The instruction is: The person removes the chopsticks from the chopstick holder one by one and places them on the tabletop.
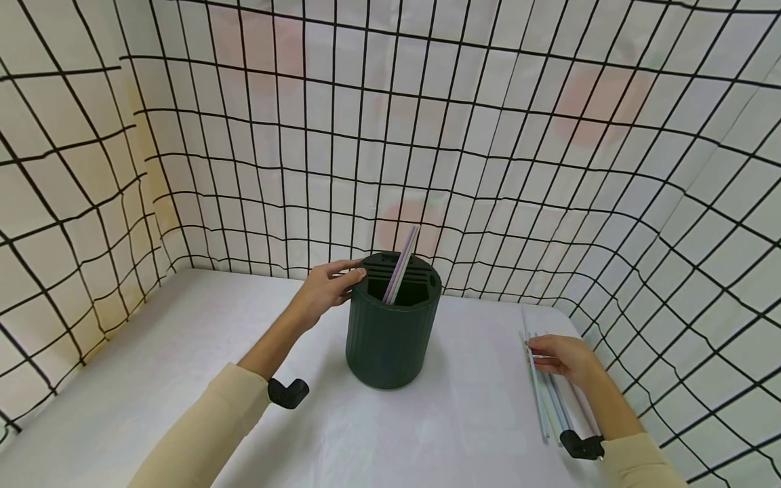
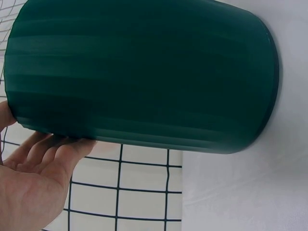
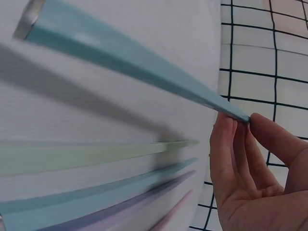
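Note:
A dark green ribbed utensil holder (image 1: 390, 346) with a slotted top stands upright on the table. Two or so pale chopsticks (image 1: 401, 266), one of them purple, lean in its large opening. My left hand (image 1: 326, 290) holds the holder at its upper left rim, thumb on the rim and fingers along the far side. Over on the right, my right hand (image 1: 567, 358) pinches a light blue chopstick (image 3: 120, 57) by its far end. The silver-capped near end tilts up off the table. Below it lie a green chopstick (image 3: 86, 156), another blue one (image 3: 96, 190), a purple one (image 3: 115, 209) and a pink one (image 3: 174, 210).
A black wire grid (image 1: 390, 127) rises behind the table and along both sides, with pale fabric behind it. The white tabletop (image 1: 476, 420) spreads between the holder and the chopsticks. A black wrist mount (image 1: 288, 393) sits on the left sleeve, another (image 1: 581, 445) on the right.

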The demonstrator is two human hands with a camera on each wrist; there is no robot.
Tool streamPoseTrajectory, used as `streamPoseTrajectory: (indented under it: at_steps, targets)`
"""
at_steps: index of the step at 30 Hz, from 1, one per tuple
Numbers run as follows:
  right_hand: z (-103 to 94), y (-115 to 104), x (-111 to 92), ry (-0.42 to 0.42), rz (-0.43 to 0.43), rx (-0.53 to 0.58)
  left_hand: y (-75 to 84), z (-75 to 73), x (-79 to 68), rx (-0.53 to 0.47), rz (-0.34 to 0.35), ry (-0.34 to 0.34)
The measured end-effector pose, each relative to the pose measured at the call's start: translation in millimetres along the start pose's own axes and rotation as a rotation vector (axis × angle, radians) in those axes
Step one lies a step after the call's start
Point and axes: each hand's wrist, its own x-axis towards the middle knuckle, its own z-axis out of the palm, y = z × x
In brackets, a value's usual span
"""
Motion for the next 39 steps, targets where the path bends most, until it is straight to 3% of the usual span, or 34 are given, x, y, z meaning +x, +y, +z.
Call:
streamPoseTrajectory:
  at_steps: [13, 31, 39]
  targets:
    - [1.9, 27.1, 18.2, 0.123, 0.054, -0.088, -1.0, 0.2, 0.8, -0.001, -0.007, 0.001]
    - [1.5, 33.0, 13.7, 0.07, 0.027, -0.11, -1.2, -0.2, -0.8, 0.002, -0.011, 0.006]
    - [1.1, 25.8, 9.9, 0.106, 0.009, -0.118, -1.5, -0.6, -0.3, 0.003, -0.005, 0.003]
